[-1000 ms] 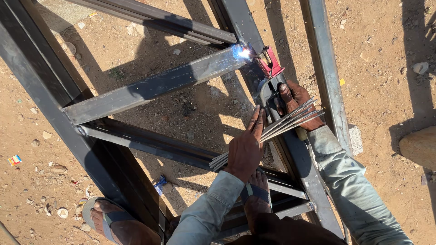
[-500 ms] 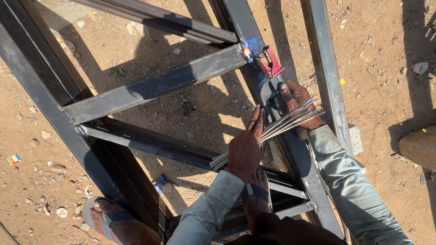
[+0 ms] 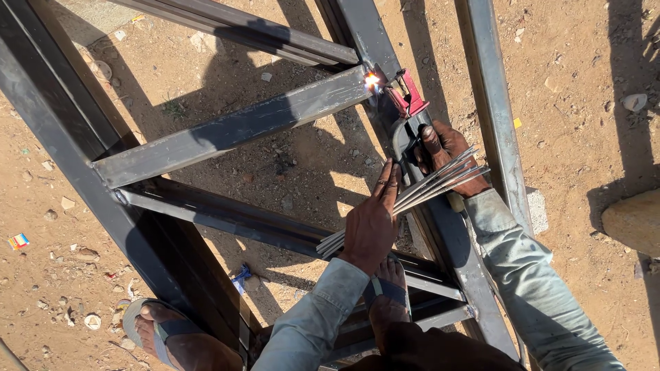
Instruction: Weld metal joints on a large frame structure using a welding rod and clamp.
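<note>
One joint is mid-weld: the right hand (image 3: pixel 447 148) is clamped on the red holder (image 3: pixel 407 96), arc (image 3: pixel 372 81) burning where the crossbar (image 3: pixel 234 127) meets the upright, while the left hand (image 3: pixel 371 223) clasps spare rods (image 3: pixel 412 196); other joints' state is unclear.

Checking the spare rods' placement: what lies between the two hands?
In the head view, a bundle of welding rods spans from the left hand to the right hand, which grips the electrode holder.

Pale rock (image 3: pixel 634 220) on sandy ground (image 3: pixel 584 82); scattered pebbles; small colourful wrapper (image 3: pixel 18 241) at left
</note>
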